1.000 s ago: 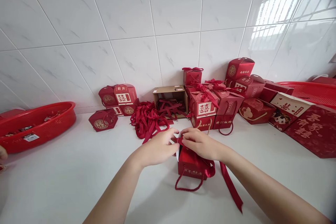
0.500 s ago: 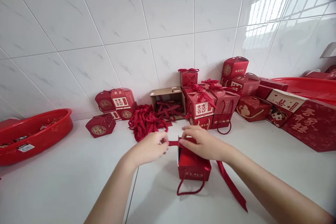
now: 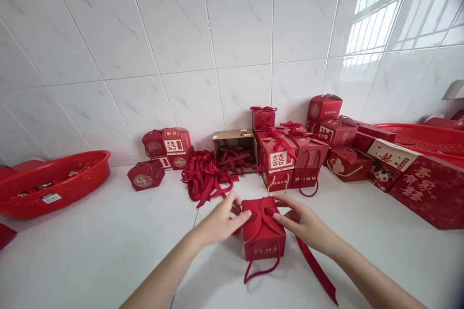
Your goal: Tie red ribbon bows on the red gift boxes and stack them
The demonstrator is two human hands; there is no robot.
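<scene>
A small red gift box point(image 3: 265, 252) stands on the white tabletop in front of me, its curved top flaps folded shut. A twisted cord handle point(image 3: 261, 277) hangs down its near side. My left hand point(image 3: 225, 219) grips the box's left side, thumb on the flap and fingers curled behind. From the right, my right hand point(image 3: 302, 222) pinches the top edge, its thumb beside a bit of ribbon showing in the flap opening. One long tail of red ribbon point(image 3: 317, 270) trails from under that hand across the table. More ribbon shows beneath my left hand, mostly hidden.
Behind the box lie a heap of red ribbons point(image 3: 205, 176) and an open cardboard box point(image 3: 232, 136) of dark red strips. Stacked gift boxes with bows point(image 3: 277, 152) stand right of these. Red baskets point(image 3: 72, 188) sit at both sides. Larger red boxes point(image 3: 431, 188) are at right.
The box's top flaps have closed. My left hand has come from holding the ribbon out to the left onto the box. My right hand has shifted to its right side. The view has tilted slightly.
</scene>
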